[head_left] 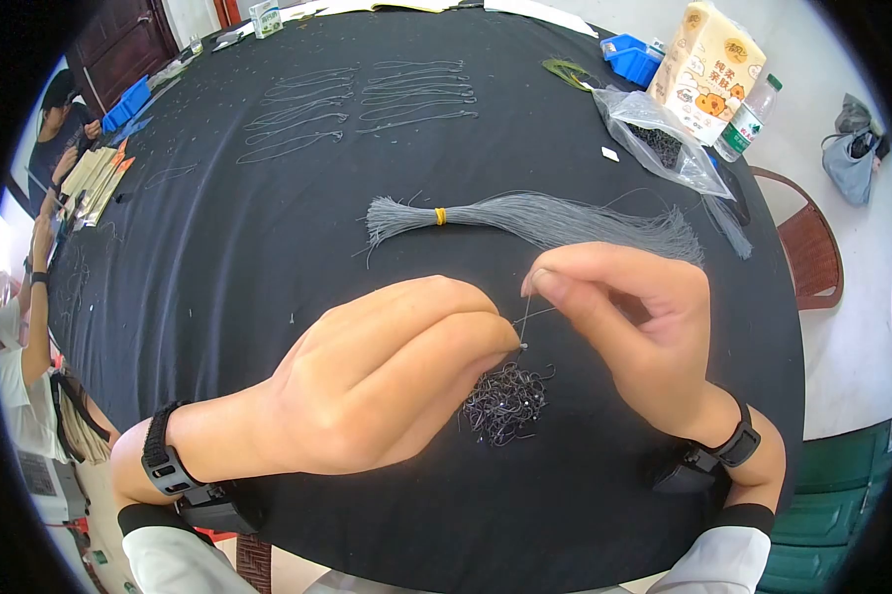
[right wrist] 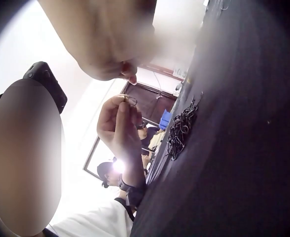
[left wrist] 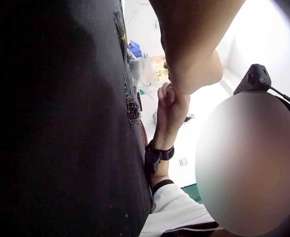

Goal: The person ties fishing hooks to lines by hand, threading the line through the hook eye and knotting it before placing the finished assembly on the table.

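Observation:
My left hand (head_left: 382, 376) pinches a small dark hook (right wrist: 131, 100) between thumb and fingertip, clearest in the right wrist view. Just to its right, my right hand (head_left: 634, 332) pinches a thin line (head_left: 527, 315) between thumb and index finger, and the line runs down towards the left fingertips. How line and hook join is too small to tell. A pile of dark hooks (head_left: 505, 404) lies on the black cloth below the hands. Beyond them stretches a bundle of grey lines (head_left: 535, 213), bound with a yellow band (head_left: 440, 216).
Looped lines (head_left: 416, 99) lie in two columns at the far side. Back right are a clear plastic bag (head_left: 654, 139), a tissue pack (head_left: 708, 74), a bottle (head_left: 748, 119) and a blue tray (head_left: 631, 61). People sit at the left edge beside paper packets (head_left: 98, 183).

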{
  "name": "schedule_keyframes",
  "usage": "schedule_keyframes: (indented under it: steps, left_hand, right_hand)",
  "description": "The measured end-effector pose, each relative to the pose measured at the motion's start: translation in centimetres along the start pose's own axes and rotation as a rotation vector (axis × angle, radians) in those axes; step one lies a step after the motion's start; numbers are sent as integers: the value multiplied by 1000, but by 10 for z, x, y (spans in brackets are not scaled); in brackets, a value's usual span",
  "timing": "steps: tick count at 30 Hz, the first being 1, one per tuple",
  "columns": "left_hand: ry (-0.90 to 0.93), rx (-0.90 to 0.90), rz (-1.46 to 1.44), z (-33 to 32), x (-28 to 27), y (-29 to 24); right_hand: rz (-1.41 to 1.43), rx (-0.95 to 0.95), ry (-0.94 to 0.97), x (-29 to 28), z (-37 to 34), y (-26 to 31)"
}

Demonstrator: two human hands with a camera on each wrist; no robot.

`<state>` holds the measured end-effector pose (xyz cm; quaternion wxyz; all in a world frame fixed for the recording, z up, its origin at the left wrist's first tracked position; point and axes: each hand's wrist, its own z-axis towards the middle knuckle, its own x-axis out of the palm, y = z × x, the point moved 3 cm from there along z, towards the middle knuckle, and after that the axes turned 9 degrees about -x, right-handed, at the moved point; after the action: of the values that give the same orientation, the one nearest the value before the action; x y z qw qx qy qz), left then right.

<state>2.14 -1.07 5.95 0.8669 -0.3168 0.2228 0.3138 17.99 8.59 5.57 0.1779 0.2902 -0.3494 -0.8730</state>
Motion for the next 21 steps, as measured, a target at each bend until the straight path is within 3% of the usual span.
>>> schedule_keyframes:
  steps: [3, 9, 14, 17, 18, 21]
  left_hand:
    - [-3, 21, 20, 0, -2, -1]
    - [-53, 30, 38, -1, -6, -2]
    - [-71, 39, 25, -1, -5, -1]
    - [-75, 16, 42, -2, -5, -1]
    - [-69, -6, 56, -2, -5, -2]
    - [-85, 13, 77, -1, -3, 0]
  right_hand:
    - [23, 136, 45, 0, 0, -1]
    - [418, 387, 109, 18, -6, -8]
    - [641, 626, 304, 24, -12, 0]
    - [629, 658, 323, 27, -14, 10]
    - [641, 575, 257, 31, -18, 9]
    - [241, 280, 299, 25, -20, 21]
